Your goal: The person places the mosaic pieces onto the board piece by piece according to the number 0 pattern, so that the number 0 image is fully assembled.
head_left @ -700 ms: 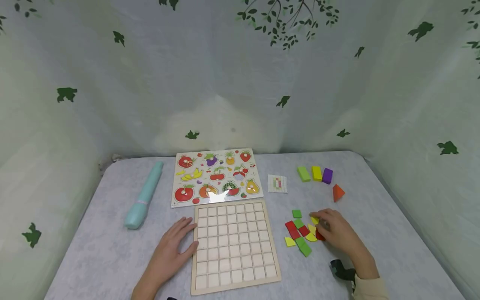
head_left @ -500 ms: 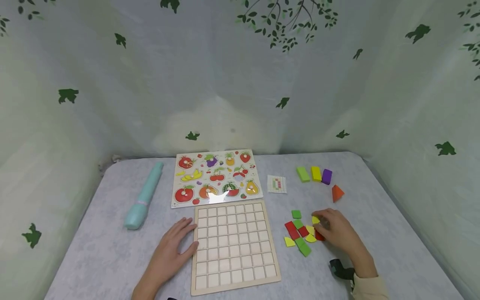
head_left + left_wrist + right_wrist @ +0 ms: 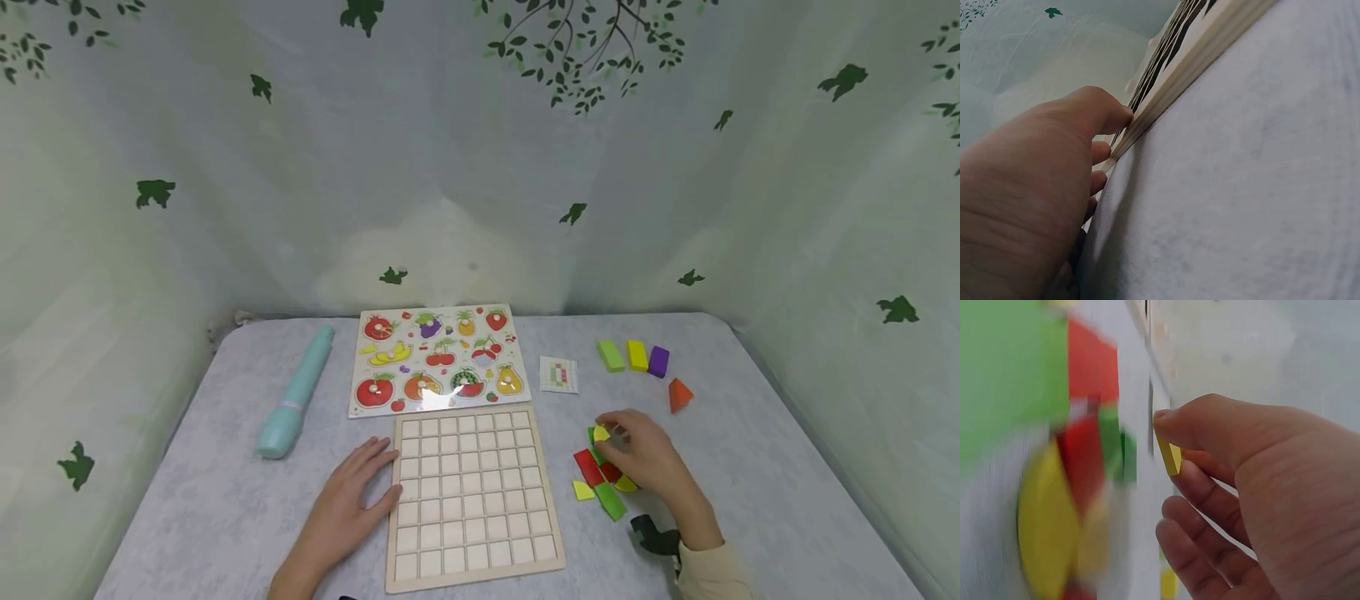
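Note:
A wooden grid board [image 3: 471,492] lies on the grey table. My left hand [image 3: 351,500] rests flat beside the board's left edge, thumb against that edge [image 3: 1147,112]. My right hand [image 3: 637,454] is over a small heap of red, green and yellow flat tiles [image 3: 600,483] to the right of the board. It pinches a thin yellow tile [image 3: 602,433] between thumb and fingers, lifted off the table [image 3: 1169,456]. The right wrist view shows the blurred heap of tiles [image 3: 1072,469] below the hand.
A fruit peg puzzle [image 3: 438,358] lies behind the grid board, a teal cylinder [image 3: 296,392] to its left. A small pattern card [image 3: 558,373], green, yellow and purple blocks [image 3: 633,356] and an orange wedge [image 3: 678,393] sit at the right rear. Leaf-print curtains surround the table.
My right hand has moved left and a little away from me, lifting a yellow tile off the heap. The left hand has stayed by the board.

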The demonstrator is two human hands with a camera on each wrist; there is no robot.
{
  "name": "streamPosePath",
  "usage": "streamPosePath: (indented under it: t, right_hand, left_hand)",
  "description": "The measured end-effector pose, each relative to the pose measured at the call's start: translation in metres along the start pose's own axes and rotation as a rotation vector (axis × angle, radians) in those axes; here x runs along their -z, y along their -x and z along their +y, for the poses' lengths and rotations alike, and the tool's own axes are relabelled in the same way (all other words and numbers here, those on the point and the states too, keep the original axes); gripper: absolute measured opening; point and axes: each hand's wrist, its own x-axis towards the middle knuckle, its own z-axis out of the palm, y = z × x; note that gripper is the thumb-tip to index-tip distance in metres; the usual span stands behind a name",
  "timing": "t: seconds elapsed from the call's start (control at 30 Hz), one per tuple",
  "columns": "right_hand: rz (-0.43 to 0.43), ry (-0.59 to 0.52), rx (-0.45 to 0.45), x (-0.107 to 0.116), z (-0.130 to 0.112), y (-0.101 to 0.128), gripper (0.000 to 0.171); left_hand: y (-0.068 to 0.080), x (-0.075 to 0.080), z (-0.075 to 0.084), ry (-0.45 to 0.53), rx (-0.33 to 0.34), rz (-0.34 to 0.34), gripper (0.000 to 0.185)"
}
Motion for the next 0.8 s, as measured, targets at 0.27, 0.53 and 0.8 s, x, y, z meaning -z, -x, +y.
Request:
streamPosePath:
  t: [0.27,0.53,0.8]
  right_hand:
    - [-0.028,-0.111,0.148,-0.025,-0.037,-0.012,0.031]
    - [-0.035,-0.184,0.247,-0.047,-0.075,-0.026,0.029]
    - [-0.09,-0.243,0.28,-0.074,-0.109,-0.038,0.028]
  left_hand:
    - [0.004,0.001,0.003,-0.008,-0.017,0.021,0.049]
    - [0.006,0.001,0.003,-0.022,-0.016,0.023,0.047]
    - [0.002,-0.002,-0.001,-0.03,0.003,0.002,0.048]
